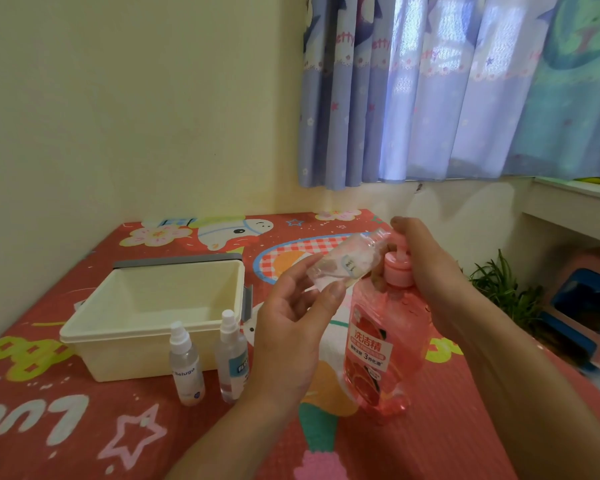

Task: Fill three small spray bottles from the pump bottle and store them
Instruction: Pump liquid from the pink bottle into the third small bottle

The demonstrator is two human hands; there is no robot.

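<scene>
red cartoon-print bench (pixel 465 427) by a blue curtain (pixel 430 98), and the left hand (pixel 291 327) has its grip clamped on the uncapped spray bottle (pixel 343 263), tilted, neck up by the pump. right hand (pixel 426 261) curls its grip over the head of the pink pump bottle (pixel 378 351). one capped spray bottle (pixel 185 362) and a second capped bottle (pixel 232 358) stand upright before the cream storage box (pixel 118 332).

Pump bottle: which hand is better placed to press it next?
Right. The right hand grips the pump, while the left hand holds the small bottle tilted toward it.
</scene>
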